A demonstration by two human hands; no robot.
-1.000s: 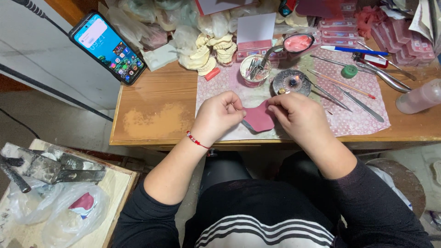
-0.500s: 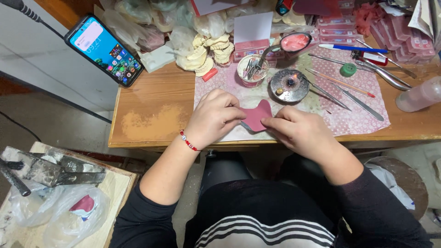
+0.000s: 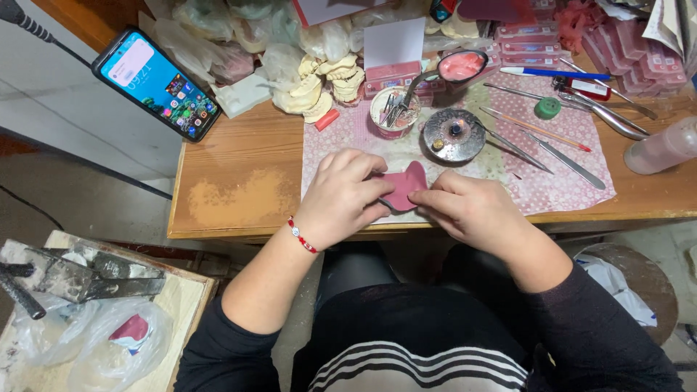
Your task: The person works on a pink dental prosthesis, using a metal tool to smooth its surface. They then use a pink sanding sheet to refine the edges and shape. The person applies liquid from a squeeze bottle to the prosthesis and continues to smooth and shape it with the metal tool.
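Note:
Both my hands hold one soft pink wax sheet (image 3: 404,186) at the near edge of the wooden table (image 3: 239,174). My left hand (image 3: 343,197), with a red bracelet at the wrist, curls over the sheet's left side. From the right, my right hand (image 3: 473,210) pinches the sheet's edge with thumb and fingers. Most of the sheet is hidden under my fingers. Just beyond my hands stands a round metal burner dish (image 3: 453,133) on a pink patterned cloth (image 3: 539,181).
Several metal hand tools (image 3: 552,149) lie on the cloth to the right. Behind them are a cup of tools (image 3: 392,110), plaster dental casts (image 3: 323,81), pink wax boxes (image 3: 534,40) and a plastic bottle (image 3: 664,145). A phone (image 3: 155,82) hangs at left.
My hands have shifted slightly while working the pink sheet; its upper lobe now sticks up between them. The view has shifted a little.

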